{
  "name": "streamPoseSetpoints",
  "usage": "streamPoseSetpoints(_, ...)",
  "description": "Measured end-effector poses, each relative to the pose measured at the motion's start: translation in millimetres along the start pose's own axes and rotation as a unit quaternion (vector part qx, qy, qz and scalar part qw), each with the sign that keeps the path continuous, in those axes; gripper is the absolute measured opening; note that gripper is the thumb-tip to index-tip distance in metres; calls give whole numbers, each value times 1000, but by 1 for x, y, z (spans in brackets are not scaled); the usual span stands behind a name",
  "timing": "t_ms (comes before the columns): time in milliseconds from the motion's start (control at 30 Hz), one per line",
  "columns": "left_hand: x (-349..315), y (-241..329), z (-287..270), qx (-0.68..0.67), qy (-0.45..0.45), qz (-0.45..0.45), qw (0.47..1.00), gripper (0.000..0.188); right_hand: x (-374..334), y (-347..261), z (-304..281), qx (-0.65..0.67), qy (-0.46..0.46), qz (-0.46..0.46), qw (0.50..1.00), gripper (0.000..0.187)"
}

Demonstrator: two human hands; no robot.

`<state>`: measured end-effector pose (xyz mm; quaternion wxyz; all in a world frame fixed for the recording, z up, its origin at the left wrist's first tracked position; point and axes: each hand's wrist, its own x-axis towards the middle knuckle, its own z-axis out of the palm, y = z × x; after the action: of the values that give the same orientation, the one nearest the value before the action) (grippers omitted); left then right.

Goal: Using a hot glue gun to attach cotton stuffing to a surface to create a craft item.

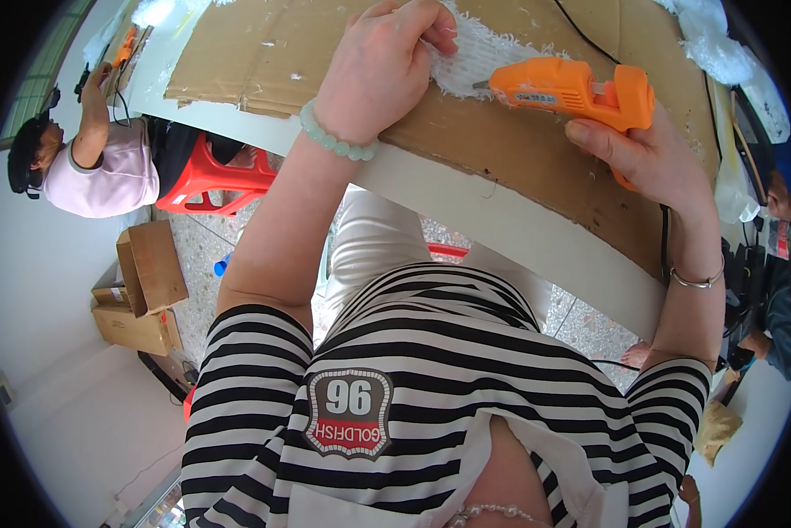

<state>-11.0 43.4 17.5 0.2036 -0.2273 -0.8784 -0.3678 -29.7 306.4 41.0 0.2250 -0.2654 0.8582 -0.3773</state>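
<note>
My right hand point(668, 163) grips an orange hot glue gun point(549, 85), its fingers round the handle and its thumb toward me. The gun's nozzle points left, over or against a white, shaggy-edged piece of fabric point(479, 55). At that fabric's left edge, my left hand point(387, 62) is closed with curled fingers and seems to pinch it; the fingertips are partly hidden. The fabric lies on a brown cardboard sheet point(255, 57) covering the table.
A black cord point(580, 31) crosses the cardboard beyond the glue gun. White fluffy material point(712, 44) lies at the far right. The white table edge point(501, 224) runs in front of me. At left, a co-worker point(101, 172) sits on a red stool point(215, 180), near cardboard boxes point(149, 268).
</note>
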Motion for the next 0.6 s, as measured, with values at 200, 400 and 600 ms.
streamPoseSetpoints(200, 0, 1, 0, 2, -2, -6, 1000, 12, -1, -4, 1, 7, 6, 8, 1000, 32)
streamPoseSetpoints(400, -1, 0, 1, 0, -2, -6, 1000, 12, -3, -7, 5, -1, 16, -6, 1000, 29)
streamPoseSetpoints(600, -1, 2, 0, 4, -4, -5, 1000, 12, -1, -5, 8, -14, 25, 7, 1000, 27)
